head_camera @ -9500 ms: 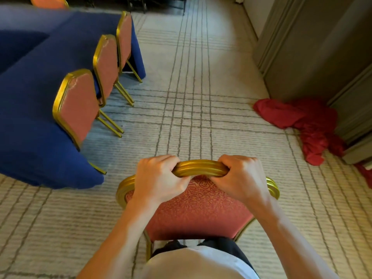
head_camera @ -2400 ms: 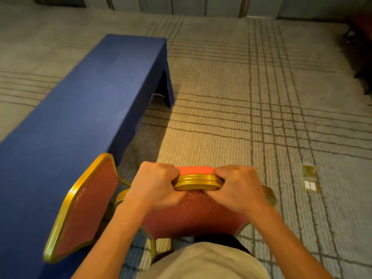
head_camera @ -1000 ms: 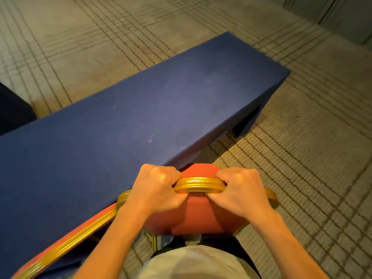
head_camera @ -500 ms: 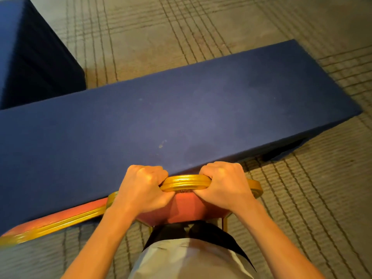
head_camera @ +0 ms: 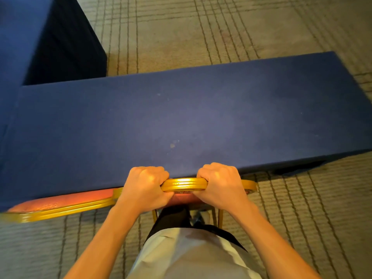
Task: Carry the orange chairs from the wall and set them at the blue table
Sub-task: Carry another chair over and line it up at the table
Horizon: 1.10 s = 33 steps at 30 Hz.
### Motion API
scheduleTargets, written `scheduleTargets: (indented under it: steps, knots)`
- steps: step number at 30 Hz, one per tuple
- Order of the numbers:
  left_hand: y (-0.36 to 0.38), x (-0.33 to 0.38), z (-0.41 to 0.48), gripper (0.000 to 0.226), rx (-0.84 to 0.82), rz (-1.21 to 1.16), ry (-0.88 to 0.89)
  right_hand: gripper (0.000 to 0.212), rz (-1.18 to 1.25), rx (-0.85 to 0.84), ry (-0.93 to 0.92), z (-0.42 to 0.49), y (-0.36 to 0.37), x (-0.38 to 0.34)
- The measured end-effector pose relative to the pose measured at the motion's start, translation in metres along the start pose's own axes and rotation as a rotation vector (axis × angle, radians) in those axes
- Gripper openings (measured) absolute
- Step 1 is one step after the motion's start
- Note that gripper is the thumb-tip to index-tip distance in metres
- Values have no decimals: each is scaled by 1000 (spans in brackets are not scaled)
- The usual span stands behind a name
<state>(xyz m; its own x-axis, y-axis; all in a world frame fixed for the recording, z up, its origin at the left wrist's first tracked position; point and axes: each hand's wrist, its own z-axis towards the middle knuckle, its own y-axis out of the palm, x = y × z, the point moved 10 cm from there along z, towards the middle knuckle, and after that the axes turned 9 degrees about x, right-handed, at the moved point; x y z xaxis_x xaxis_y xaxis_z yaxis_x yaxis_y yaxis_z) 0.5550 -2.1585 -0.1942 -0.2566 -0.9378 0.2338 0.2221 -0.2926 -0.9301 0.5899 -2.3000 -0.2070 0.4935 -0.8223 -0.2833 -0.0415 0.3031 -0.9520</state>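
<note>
A person is gripping an orange chair (head_camera: pixel 182 198) by its gold rail (head_camera: pixel 184 184) at the near edge of the blue-draped bench (head_camera: pixel 181 117). The left hand (head_camera: pixel 144 184) is curling tightly round the rail and the right hand (head_camera: pixel 220 184) is clamping it alongside, knuckles up, with a short stretch of bare rail showing between them. The chair's back is standing close against the bench's near edge, its seat out of sight. Two gold legs (head_camera: pixel 220 216) are showing below the hands; whether they are touching the carpet (head_camera: pixel 201 27) cannot be told. A second chair (head_camera: pixel 60 204) is sitting farther left along the bench's near edge, its back just beside the held one. Another blue-draped bench (head_camera: pixel 20 37) is butting against the bench's far left corner. The striped beige carpet is spreading around the bench. The person, wearing a pale shirt (head_camera: pixel 191 258) and dark trousers (head_camera: pixel 173 218), is standing on the bench's near side.
</note>
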Motion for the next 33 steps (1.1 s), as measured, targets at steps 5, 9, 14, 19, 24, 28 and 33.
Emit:
scheduleTargets:
  steps: [5,9,14,19,24,28,33]
  knots:
    - [-1,-5,8,24,36,5,-48,20,68,56,3,12,-3,10]
    - [5,-16,1,25,41,-2,-117,19,87,51,-59,17,5,3]
    - [2,-23,-5,25,100,-6,-165,19,71,-21,-128,22,12,-4]
    - [14,-25,-4,30,142,13,-188,34,66,-57,-155,22,27,-1]
    - [35,-27,0,31,80,67,-170,35,79,-148,-169,24,52,5]
    - [40,-23,-13,29,72,55,-158,27,103,-182,-172,11,64,8]
    - [40,-19,-17,29,60,57,-138,19,198,-259,-125,7,72,11]
